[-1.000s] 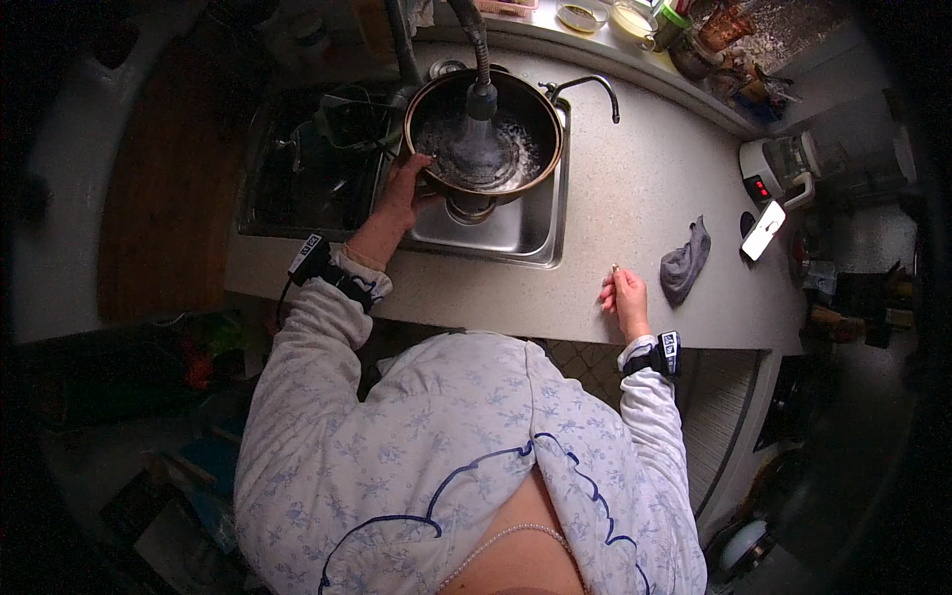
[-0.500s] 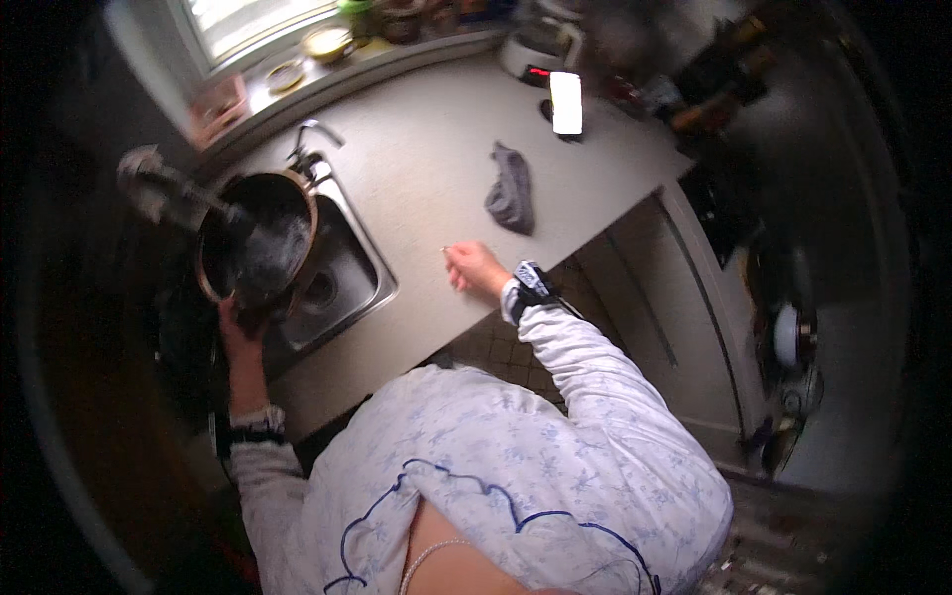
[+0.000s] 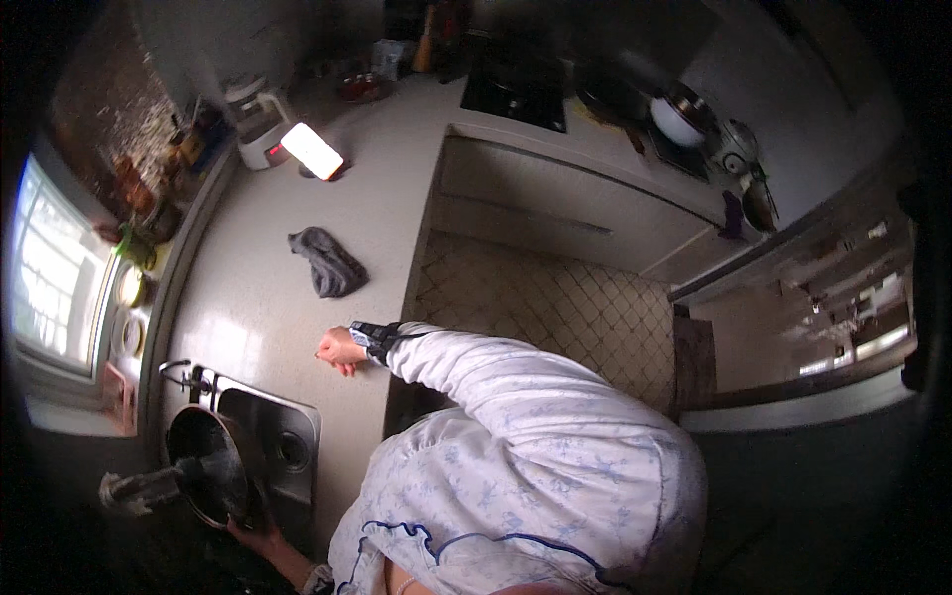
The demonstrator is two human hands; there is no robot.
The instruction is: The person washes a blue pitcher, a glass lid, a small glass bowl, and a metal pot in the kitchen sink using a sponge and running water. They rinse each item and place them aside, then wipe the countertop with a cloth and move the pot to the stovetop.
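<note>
At the lower left, a deep dark pan [image 3: 201,451] with a brownish outer wall sits tilted over the steel sink [image 3: 302,471]. My left hand [image 3: 260,538] grips its near rim. A pale, translucent long piece [image 3: 144,489] crosses the pan's far-left rim and reaches inside; its kind is unclear. My right hand [image 3: 340,350] hovers at the counter [image 3: 268,347] with its fingers curled together; whatever is in them is too small to make out. A crumpled grey cloth [image 3: 332,263] lies on the counter beyond the right hand.
A faucet [image 3: 178,372] stands at the sink's back edge. Farther along the counter are a lit phone [image 3: 312,151] and a glass kettle [image 3: 260,129]. Jars and bowls line the windowsill [image 3: 134,288]. A black cooktop [image 3: 516,89] and pots [image 3: 684,119] occupy the far side.
The view has swung to the right, so the sink and pan now appear lower left and the cooktop shows. My left hand keeps the pan; my right hand stays curled near the counter.
</note>
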